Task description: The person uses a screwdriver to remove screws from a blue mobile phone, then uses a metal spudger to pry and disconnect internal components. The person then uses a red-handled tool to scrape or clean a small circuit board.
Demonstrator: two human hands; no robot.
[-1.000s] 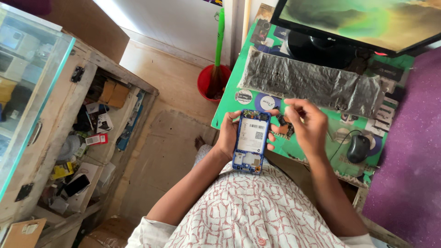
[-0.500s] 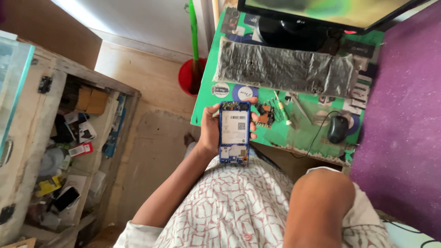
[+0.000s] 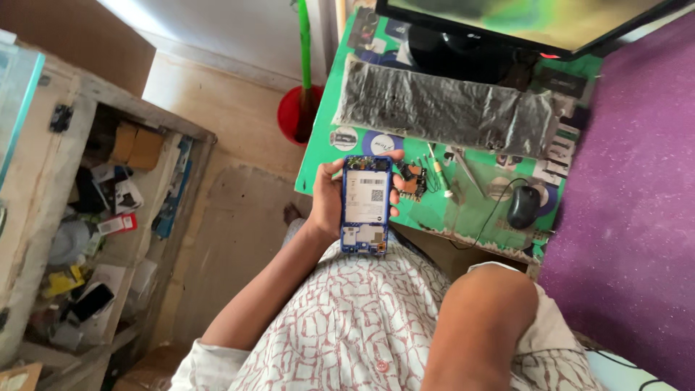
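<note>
My left hand (image 3: 329, 199) grips an opened blue phone (image 3: 365, 204) with its back cover off, so the white battery and the circuit boards show. It is held upright over my lap, at the near edge of the green desk (image 3: 463, 210). My right hand is out of view; only the bent right arm and elbow (image 3: 481, 318) show at the lower right. A small circuit board (image 3: 411, 181), a screwdriver (image 3: 439, 170) and tweezers (image 3: 470, 174) lie on the desk just right of the phone.
A plastic-wrapped keyboard (image 3: 445, 108) and a monitor (image 3: 528, 22) stand at the back of the desk, with a black mouse (image 3: 523, 206) at the right. A red bucket (image 3: 293, 116) sits on the floor. A cluttered shelf unit (image 3: 87, 210) stands at the left, a purple wall (image 3: 630, 203) at the right.
My right hand left the phone and drew back out of view, the elbow coming up at the lower right. My left hand keeps hold of the phone. The view has shifted.
</note>
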